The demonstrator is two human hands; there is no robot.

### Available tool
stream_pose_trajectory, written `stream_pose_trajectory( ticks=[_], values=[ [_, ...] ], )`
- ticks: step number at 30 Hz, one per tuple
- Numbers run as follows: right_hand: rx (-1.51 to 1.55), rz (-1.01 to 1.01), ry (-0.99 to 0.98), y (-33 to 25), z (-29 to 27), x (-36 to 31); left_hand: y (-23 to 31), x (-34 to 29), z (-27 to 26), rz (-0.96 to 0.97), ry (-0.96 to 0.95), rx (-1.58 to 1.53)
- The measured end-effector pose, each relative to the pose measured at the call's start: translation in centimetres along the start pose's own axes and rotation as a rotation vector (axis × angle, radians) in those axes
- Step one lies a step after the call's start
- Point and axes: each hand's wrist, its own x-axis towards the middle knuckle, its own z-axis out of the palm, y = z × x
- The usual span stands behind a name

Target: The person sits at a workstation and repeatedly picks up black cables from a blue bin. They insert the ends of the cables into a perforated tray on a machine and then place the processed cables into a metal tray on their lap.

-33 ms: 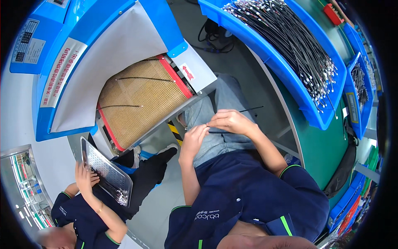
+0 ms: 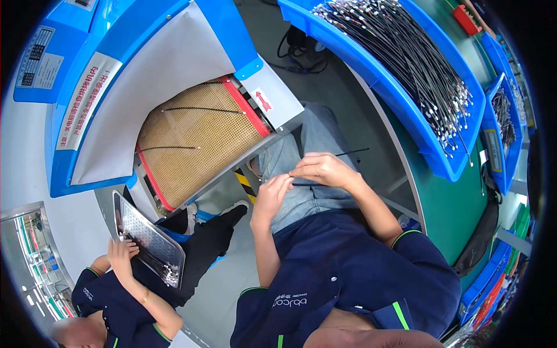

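Note:
Over my lap, my left hand (image 2: 270,200) and my right hand (image 2: 325,170) meet with fingertips pinched together. Both grip a thin black cable (image 2: 353,152), whose one end sticks out past my right hand. Another dark length of it shows below the right fingers. The spot where the fingertips meet is too small to make out. Just beyond my hands lies a tan mesh conveyor belt (image 2: 203,139) with red edges. Two black cables lie apart across it, an upper one (image 2: 203,109) and a lower one (image 2: 168,148), and part of another shows at the far edge.
A blue bin (image 2: 432,153) heaped with black cables (image 2: 406,64) stands on the green table (image 2: 447,203) to my right. The blue and white machine (image 2: 87,110) rises on the left. A co-worker's hand (image 2: 122,255) is over a perforated metal tray (image 2: 154,229) holding cables.
The co-worker's raised hand has dropped slightly toward the tray. My own hands and the cable have hardly moved.

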Motion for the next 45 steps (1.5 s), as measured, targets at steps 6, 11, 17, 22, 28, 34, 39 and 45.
stream_pose_trajectory(
  ticks=[6,11,17,22,28,34,39,45],
  values=[
    [0.059,0.099,0.017,-0.1,0.6,-0.3,-0.3,0.1,-0.2,0.244,0.100,0.228],
    [0.085,0.134,-0.019,-0.4,0.2,0.1,0.0,0.3,-0.1,0.348,0.248,0.331],
    [0.124,0.178,-0.027,-0.5,0.2,0.1,0.0,0.5,0.3,0.385,0.280,0.273],
    [0.121,0.260,-0.020,-0.4,-0.5,-0.2,-0.4,0.3,0.2,0.384,0.310,0.253],
    [0.135,0.228,-0.039,-0.5,-0.5,-0.1,-0.5,0.5,0.4,0.390,0.303,0.235],
    [0.130,0.296,-0.081,-0.9,-0.6,0.3,-0.8,0.3,-0.8,0.352,0.293,0.289],
    [0.034,0.415,-0.024,0.7,-2.6,-1.8,-2.6,-0.4,-2.4,0.233,0.355,0.276],
    [-0.119,0.421,-0.015,0.6,-3.1,-1.9,-2.9,0.3,-2.7,0.060,0.449,0.104]
  ],
)
